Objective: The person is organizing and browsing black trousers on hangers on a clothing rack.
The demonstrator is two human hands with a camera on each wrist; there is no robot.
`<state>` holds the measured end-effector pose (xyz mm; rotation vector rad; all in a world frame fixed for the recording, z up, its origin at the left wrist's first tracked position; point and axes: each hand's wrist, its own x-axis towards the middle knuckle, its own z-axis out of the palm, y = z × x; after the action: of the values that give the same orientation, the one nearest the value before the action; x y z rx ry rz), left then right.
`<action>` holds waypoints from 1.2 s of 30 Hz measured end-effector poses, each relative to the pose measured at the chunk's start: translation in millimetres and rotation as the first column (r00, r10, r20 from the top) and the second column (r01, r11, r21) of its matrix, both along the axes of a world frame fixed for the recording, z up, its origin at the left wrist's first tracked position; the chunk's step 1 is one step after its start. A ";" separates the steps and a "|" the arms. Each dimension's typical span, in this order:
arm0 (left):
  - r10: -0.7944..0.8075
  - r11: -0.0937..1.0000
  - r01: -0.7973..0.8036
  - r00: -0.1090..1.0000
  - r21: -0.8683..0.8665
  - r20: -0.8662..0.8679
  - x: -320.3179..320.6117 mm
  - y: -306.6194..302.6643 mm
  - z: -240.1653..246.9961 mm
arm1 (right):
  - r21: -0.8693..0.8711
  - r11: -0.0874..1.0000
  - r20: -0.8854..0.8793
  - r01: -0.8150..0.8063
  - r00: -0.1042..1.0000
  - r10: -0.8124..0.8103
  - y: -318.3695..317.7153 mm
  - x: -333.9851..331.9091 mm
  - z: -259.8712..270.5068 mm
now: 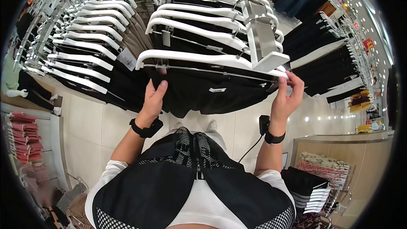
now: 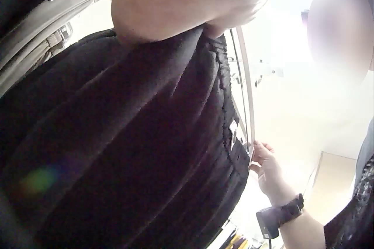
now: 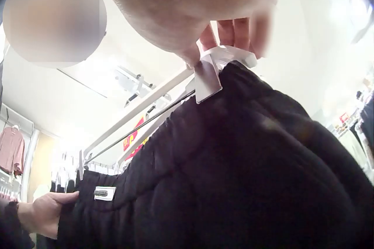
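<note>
A pair of black trousers (image 1: 190,95) with a gathered waistband and a small white label (image 3: 105,193) hangs from the front white hanger (image 1: 195,57). My left hand (image 1: 153,99) grips the waistband near its left end, thumb on the near side. At the other end, my right hand (image 1: 289,95) pinches the hanger's clip (image 3: 208,80), which sits on the waistband's corner. The hanger's thin metal bar runs along the waistband between both hands. In the left wrist view, the left fingertips are hidden by the hand and cloth.
A metal rail arm (image 1: 260,34) ends just above the front hanger. More white hangers (image 1: 199,23) with dark clothes crowd behind it. Left of it stands another row of hangers (image 1: 85,59); racks of dark garments (image 1: 322,72) line the right. Folded pink clothes (image 1: 25,138) lie at lower left.
</note>
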<state>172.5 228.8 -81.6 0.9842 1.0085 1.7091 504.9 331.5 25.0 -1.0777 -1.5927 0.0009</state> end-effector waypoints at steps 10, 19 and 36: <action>0.010 0.991 -0.003 0.998 0.131 -0.054 -2.6 -10.1 27.4 | 0.052 0.930 -0.396 -0.364 0.847 0.354 -18.9 4.9 -5.0; -0.196 0.980 0.197 0.974 0.000 -0.114 -10.2 -34.7 -10.4 | -0.242 0.887 -0.291 -0.393 0.901 0.320 -44.6 26.6 -27.8; -0.392 0.910 0.385 0.920 -0.152 -0.019 -37.0 -19.5 -118.6 | 0.170 0.912 0.351 -0.373 0.888 0.298 -83.7 29.8 9.1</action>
<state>135.5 209.4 -200.2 1.0555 0.8835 1.2697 534.7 247.8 34.1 -0.6249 -2.0033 -0.1294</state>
